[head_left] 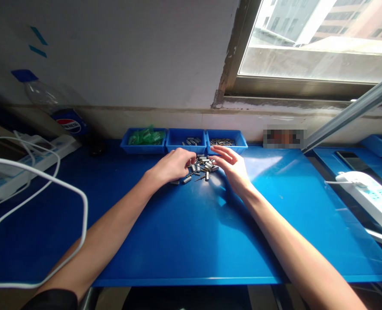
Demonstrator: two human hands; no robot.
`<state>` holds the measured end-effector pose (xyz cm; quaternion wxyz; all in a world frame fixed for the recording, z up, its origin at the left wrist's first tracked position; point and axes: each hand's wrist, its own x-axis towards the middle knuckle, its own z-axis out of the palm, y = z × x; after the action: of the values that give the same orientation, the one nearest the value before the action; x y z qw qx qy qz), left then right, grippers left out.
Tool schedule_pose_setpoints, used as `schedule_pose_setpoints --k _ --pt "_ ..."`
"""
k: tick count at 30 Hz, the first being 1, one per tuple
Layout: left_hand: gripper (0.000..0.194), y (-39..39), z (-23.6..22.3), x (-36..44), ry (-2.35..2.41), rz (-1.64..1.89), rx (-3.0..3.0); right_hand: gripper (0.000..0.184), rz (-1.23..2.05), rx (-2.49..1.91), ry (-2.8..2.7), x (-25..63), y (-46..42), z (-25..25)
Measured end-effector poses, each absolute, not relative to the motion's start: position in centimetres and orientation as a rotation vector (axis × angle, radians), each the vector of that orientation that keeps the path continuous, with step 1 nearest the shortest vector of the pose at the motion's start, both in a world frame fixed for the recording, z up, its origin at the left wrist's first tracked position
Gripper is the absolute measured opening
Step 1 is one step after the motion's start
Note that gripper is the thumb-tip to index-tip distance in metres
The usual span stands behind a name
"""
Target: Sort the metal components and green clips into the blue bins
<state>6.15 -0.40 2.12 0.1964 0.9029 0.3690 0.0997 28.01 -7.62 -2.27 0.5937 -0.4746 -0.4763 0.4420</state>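
Grey metal, small and blocky, the loose heap of parts lies on our blue work mat, just in front of three blue plastic trays at the wall. Our left hand rests curled on the heap's left edge, fingers drawn in over the pieces; we cannot tell whether they grip one. Our right hand hovers at the heap's right edge, fingers spread and loosely open, holding nothing. The heap sits between both hands, the left slightly nearer; the pieces point every way.
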Motion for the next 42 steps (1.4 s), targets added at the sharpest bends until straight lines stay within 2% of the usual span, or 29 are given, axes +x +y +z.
schedule_pose_setpoints --k 4,10,15,21,29,42 --pt "0.034 -0.5 3.0 6.0 0.969 0.436 2.411 0.042 1.025 -1.115 -1.111 28.0 -7.6 -2.2" --pt "0.016 -0.8 4.3 6.5 0.889 0.769 2.132 0.037 1.048 -1.128 -1.166 27.7 -7.8 -1.9" --pt "0.022 -1.1 4.9 6.9 0.886 0.872 1.944 0.034 1.140 -1.106 -1.207 27.4 -8.1 -1.8" --pt "0.027 -1.1 4.6 6.8 0.822 0.826 1.876 0.032 1.200 -1.054 -1.117 27.5 -7.8 -2.4" --pt "0.018 -1.0 3.8 7.0 0.833 0.791 1.984 0.027 1.206 -1.070 -1.068 27.6 -7.6 -2.5" --pt "0.018 -0.4 2.6 6.2 1.160 0.318 2.436 0.029 0.847 -1.133 -1.094 28.4 -7.3 -2.6"
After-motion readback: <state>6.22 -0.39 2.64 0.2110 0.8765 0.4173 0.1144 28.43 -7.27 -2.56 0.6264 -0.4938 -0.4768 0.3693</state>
